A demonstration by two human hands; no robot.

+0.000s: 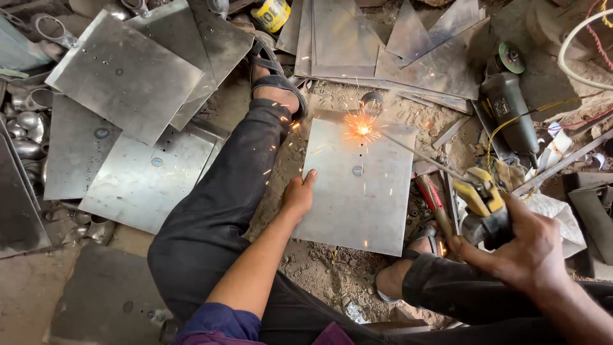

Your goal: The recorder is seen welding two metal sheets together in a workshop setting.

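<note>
A grey metal sheet (361,191) lies on the dirt floor between my legs. My left hand (299,193) presses on its left edge, fingers flat. My right hand (533,246) grips a yellow and black electrode holder (482,201). Its thin welding rod (415,153) reaches up-left to the sheet's top edge, where a bright orange spark (362,130) burns and throws small sparks. A small round metal piece (372,101) sits just above the spark.
Several more steel sheets (128,76) are stacked at left and across the top (383,45). An angle grinder (511,105) lies at right beside cables and metal strips. Shiny metal cups (29,121) crowd the far left. My sandalled foot (274,80) rests near the top.
</note>
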